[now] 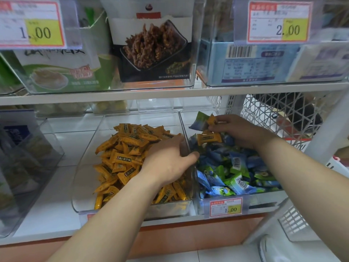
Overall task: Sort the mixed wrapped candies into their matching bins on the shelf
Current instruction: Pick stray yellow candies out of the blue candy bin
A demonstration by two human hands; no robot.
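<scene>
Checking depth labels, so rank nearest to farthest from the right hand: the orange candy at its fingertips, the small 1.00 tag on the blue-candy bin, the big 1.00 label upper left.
1. orange candy, pinched by the right hand.
2. small 1.00 tag, bin front, below.
3. big 1.00 label, upper left.

left hand on left bin's wall | right hand, holding candies, apparently over adjoining right bin
</scene>
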